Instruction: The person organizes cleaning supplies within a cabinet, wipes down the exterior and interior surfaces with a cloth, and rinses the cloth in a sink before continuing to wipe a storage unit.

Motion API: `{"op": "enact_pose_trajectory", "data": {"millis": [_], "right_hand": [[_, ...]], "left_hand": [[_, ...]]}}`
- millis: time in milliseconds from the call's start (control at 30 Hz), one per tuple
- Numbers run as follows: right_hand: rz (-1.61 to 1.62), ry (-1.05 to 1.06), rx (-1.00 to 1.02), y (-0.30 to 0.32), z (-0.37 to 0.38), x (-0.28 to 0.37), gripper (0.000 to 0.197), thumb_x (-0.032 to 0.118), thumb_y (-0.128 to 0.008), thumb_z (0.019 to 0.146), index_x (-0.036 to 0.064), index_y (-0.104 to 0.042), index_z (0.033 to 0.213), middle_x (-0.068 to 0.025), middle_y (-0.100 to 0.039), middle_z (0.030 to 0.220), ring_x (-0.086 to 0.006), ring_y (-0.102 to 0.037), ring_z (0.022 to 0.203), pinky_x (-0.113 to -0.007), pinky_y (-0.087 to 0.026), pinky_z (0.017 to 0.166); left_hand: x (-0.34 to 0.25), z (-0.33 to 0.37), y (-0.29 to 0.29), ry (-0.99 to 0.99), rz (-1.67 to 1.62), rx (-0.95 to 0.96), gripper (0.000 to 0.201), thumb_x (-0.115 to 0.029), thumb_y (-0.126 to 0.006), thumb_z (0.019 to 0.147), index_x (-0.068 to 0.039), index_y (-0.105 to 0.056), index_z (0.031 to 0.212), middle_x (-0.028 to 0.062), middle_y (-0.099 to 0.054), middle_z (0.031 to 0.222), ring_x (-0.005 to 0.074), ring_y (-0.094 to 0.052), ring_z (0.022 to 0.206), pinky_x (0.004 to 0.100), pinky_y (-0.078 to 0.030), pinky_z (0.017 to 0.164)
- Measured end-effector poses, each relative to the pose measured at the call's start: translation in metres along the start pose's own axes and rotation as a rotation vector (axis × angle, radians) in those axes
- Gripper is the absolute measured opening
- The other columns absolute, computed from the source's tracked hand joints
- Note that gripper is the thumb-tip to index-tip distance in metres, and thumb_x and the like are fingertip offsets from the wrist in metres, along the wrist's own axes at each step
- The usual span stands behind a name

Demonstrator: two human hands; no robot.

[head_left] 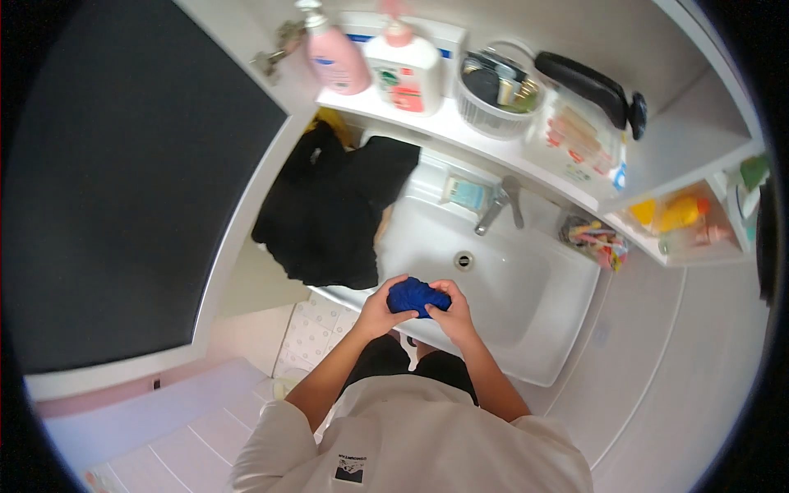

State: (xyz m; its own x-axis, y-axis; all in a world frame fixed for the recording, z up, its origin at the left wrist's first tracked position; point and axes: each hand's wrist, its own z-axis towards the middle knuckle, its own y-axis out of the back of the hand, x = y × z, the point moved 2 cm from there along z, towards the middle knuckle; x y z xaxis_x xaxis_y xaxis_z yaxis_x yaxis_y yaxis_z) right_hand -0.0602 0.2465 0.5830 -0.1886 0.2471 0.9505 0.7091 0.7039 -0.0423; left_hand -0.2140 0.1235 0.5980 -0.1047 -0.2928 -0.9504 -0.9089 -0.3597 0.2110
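**Blue cloth bunched between both hands at the basin's near rim**

White washbasin [567,304] holds no items; black garment [329,214] drapes its left edge. Wadded blue cloth [413,295] sits between the palms, long axis left-right. Left hand [380,311] and right hand [453,312] equally near, fingers curled, pressing it. Shelf basket [491,115] holds dark toiletries.

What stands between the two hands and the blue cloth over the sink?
Nothing visible. The left hand and right hand both grip the bunched blue cloth directly, above the white sink.
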Motion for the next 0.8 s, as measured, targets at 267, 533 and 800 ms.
{"op": "enact_pose_trajectory", "data": {"millis": [267, 533, 800], "right_hand": [[0.052, 0.024, 0.306, -0.073, -0.017, 0.041, 0.029, -0.003, -0.069, 0.083, 0.0032, -0.062, 0.111, -0.0061, -0.066, 0.105, -0.0145, -0.061, 0.100, -0.030, -0.048, 0.092], [0.143, -0.054, 0.421, -0.171, -0.057, 0.054, 0.019, 0.010, -0.066, 0.094, 0.0044, -0.063, 0.112, -0.0050, -0.066, 0.100, -0.0119, -0.060, 0.091, -0.028, -0.049, 0.085], [0.147, -0.092, 0.810, -0.321, -0.150, 0.036, 0.081, 0.005, -0.079, 0.081, 0.0133, -0.035, 0.149, -0.0087, -0.055, 0.123, -0.0177, -0.058, 0.102, -0.032, -0.051, 0.086]], "left_hand": [[-0.020, -0.095, 0.066, 0.036, 0.031, -0.205, 0.095, -0.025, -0.094, 0.066, -0.015, -0.046, 0.147, 0.0125, -0.071, 0.106, 0.0217, -0.068, 0.087, 0.0333, -0.054, 0.085], [-0.027, -0.200, 0.108, -0.136, 0.306, -0.488, 0.060, -0.022, -0.090, 0.068, -0.012, -0.068, 0.123, 0.0107, -0.061, 0.118, 0.0293, -0.060, 0.112, 0.0379, -0.050, 0.097], [0.036, -0.367, 0.163, 0.055, -0.264, -0.735, 0.021, -0.015, -0.071, 0.094, -0.001, -0.072, 0.108, 0.0063, -0.068, 0.096, 0.0143, -0.062, 0.088, 0.0289, -0.050, 0.080]]}}
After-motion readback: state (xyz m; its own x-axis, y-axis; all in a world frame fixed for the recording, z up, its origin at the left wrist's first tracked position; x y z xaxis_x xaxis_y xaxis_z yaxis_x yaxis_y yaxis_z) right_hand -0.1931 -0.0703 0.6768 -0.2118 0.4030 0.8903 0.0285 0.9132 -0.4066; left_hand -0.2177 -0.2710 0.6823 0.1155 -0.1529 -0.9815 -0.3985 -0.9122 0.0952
